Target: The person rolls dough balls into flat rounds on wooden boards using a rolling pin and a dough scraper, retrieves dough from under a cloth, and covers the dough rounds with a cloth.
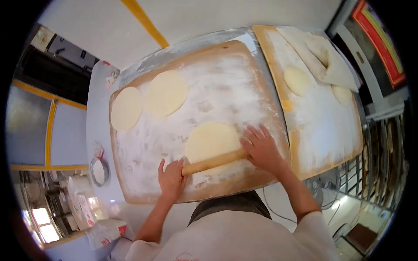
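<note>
A wooden rolling pin (213,162) lies across the near part of a flat round of dough (212,140). My left hand (171,179) holds the pin's left end, thumb and fingers pointing forward. At the other end, my right hand (262,148) bears on the pin with its palm, fingers spread forward over the board. Both palms hide the pin's tips. Under the dough is a floured wooden board (148,174). Two more flattened dough rounds rest at its far left: a larger one (166,93) and, partly beside it, a thinner-looking one (126,108).
To the right, a second floured board (320,143) carries a dough piece (297,81) and another (342,95) partly under a pale cloth (324,56). A round metal container of white powder (99,171) stands left of the board. A rack (383,156) is at far right.
</note>
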Action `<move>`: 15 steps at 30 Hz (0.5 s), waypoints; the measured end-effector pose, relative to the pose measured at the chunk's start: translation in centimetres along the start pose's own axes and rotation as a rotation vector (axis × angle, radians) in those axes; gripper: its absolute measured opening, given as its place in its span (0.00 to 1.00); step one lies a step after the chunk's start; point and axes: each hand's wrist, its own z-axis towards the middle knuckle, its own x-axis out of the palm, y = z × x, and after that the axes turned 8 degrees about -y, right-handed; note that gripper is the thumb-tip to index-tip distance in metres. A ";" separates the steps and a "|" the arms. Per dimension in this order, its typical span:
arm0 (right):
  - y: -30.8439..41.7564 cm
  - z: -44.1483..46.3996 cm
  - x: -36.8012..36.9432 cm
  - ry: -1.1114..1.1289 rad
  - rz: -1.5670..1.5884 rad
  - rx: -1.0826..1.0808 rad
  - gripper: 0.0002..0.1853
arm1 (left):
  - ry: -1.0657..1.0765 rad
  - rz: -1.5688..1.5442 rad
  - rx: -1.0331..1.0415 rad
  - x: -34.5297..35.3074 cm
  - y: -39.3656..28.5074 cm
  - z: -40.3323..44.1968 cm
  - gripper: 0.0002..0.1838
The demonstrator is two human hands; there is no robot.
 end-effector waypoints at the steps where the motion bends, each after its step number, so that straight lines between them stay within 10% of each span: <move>1: -0.7 2.2 1.1 0.040 0.038 -0.022 0.29 | 0.174 0.036 -0.142 -0.7 -1.1 -0.3 0.34; 9: -3.3 15.7 14.1 -0.018 0.034 -0.137 0.34 | -0.123 0.293 -0.630 2.2 6.1 5.9 0.34; 15: -3.8 6.1 7.0 0.194 0.025 -0.174 0.31 | 0.152 -0.057 -0.463 2.3 -4.9 -1.9 0.39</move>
